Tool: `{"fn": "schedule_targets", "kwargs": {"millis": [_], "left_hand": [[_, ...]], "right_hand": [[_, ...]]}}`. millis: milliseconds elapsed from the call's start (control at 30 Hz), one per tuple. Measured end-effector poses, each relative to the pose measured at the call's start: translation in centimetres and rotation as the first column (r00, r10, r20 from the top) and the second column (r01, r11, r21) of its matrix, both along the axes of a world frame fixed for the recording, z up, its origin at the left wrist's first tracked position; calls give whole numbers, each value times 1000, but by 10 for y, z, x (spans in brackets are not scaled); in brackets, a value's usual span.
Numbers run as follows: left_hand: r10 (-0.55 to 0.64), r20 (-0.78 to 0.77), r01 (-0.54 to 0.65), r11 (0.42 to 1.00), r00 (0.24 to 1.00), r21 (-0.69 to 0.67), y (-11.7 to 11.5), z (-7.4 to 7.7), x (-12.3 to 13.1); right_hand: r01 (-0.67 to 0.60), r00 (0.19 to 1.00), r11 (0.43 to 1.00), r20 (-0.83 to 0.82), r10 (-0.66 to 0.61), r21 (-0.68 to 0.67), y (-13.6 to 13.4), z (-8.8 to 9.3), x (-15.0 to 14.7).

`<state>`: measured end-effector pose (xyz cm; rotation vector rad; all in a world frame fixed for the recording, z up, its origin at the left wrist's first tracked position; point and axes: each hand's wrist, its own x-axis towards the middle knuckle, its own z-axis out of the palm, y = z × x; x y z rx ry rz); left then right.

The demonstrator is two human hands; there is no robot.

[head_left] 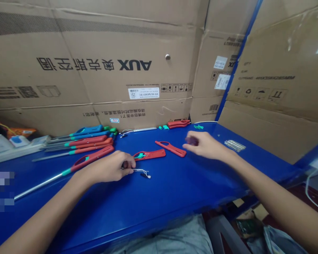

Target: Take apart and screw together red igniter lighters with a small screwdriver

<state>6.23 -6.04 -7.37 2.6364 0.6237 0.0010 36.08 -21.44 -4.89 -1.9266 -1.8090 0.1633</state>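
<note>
In the head view, the landmark is the red shell with the green insert (155,153), lying on the blue table (175,197). The left hand (113,166) is at the shell's left end, partly covering it, with its fingers drawn together on a wired piece (141,171). That piece's white wires and small plug stick out just on the near side of the shell. A plain red shell (178,151) lies just right of the landmark, and the right hand (205,144) is above the table farther right, fingers curled; whether they grip anything, I cannot tell. Left of the landmark lie assembled red and blue lighters (91,141); beyond it, a metal rod with wires (145,129) and stacked red shells (178,124).
</note>
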Motion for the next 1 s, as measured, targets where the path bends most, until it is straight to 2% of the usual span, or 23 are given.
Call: {"fn": "schedule_targets", "kwargs": {"millis": [67,100,233,367,533,633,700,767,833,900,1000], "left_hand": [[-22,-28,21,999,999,-25,-3,2,1],[-39,-42,37,998,998,-44,-4,3,1],[-63,-35,58,991,997,-123,-3,5,-1],[-9,33,12,997,999,-74,5,2,-5],[64,50,-66,997,997,34,11,-2,-5],[82,89,-95,985,993,148,10,-2,-4],[86,129,-112,972,988,205,10,-2,-3],[102,174,-144,958,979,249,10,-5,-2],[128,221,-187,945,967,267,10,-10,1],[141,269,-215,940,953,266,9,-15,3],[81,294,-160,954,952,255,8,-22,8]], "right_hand": [[-199,980,975,-27,197,-104,27,-1,-31],[-256,967,955,-27,255,-150,41,-3,-45],[-376,908,880,77,413,-291,86,-15,-85],[-412,867,832,120,483,-372,109,-24,-103],[-458,872,841,37,488,-288,117,-28,-99],[-451,892,883,-110,439,-134,117,-25,-90],[-427,881,904,-232,412,-16,115,-20,-82],[-395,861,918,-332,384,38,110,-16,-74],[-407,845,913,-374,383,15,104,-14,-67],[-463,833,885,-364,416,-49,98,-14,-63],[-541,815,829,-331,476,-140,93,-15,-67]]}}
